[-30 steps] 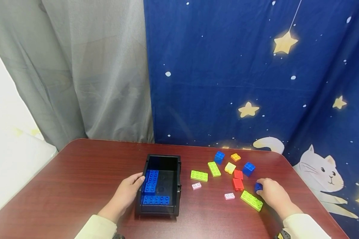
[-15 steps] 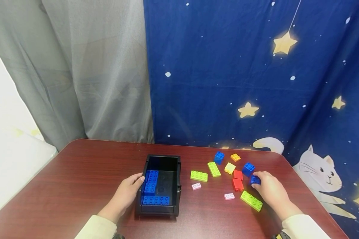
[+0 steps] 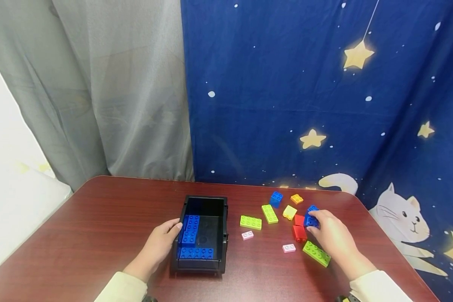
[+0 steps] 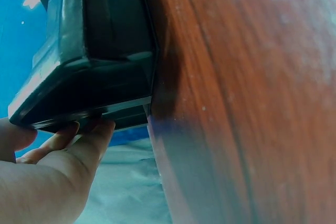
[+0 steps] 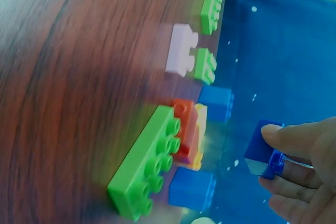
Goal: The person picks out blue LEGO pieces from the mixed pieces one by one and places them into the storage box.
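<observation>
My left hand grips the left wall of a black plastic bin, thumb on the rim; in the left wrist view the fingers reach under its edge. Inside the bin lie blue bricks along the left side and near end. My right hand pinches a small blue toy brick between thumb and fingertips, raised off the table. In the head view that brick overlaps another blue brick behind it. A long lime brick lies just below the right hand.
Red bricks lie left of the right hand. Farther back are a yellow brick, an orange brick and a blue brick. Two lime bricks and two pink bricks lie toward the bin. Curtains hang behind the table.
My right hand has picked up the blue brick and moved up and left with it, toward the other blue brick. The left hand and bin have stayed in place.
</observation>
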### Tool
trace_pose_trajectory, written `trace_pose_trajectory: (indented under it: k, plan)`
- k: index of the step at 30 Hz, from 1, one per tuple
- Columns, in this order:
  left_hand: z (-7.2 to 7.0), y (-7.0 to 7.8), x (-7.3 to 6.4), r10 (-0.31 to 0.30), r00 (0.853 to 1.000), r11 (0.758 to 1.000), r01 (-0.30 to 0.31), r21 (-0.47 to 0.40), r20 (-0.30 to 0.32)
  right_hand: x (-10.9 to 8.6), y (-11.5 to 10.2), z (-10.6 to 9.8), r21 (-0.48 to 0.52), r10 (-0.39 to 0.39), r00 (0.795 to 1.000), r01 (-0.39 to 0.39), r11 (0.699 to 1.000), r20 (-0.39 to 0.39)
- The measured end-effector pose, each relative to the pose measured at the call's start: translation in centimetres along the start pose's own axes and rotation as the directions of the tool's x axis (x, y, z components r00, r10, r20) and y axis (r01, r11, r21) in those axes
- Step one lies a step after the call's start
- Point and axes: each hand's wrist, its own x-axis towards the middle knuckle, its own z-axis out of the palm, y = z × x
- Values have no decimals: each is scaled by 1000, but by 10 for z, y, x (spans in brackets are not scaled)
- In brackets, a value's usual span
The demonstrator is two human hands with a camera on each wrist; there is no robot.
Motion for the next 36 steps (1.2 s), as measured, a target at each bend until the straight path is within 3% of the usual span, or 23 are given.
trace_pose_trajectory:
  k: [11, 19, 27, 36]
  plan:
    - [0, 0, 1, 16, 1000, 1000, -16, 11, -8, -2, -29, -4, 29, -79, 995, 81, 996, -54]
    - [0, -1, 0, 11, 1000, 1000, -11, -13, -1, -4, -50, -1, 49, -151, 978, 160, 986, -144]
    - [1, -2, 1, 10, 1000, 1000, -10, -21, -1, -7, -76, -2, 102, -129, 986, 140, 985, -108]
    - [1, -2, 0, 3, 1000, 999, -3, -32, 6, -5, -96, 0, 133, -179, 974, 197, 971, -136]
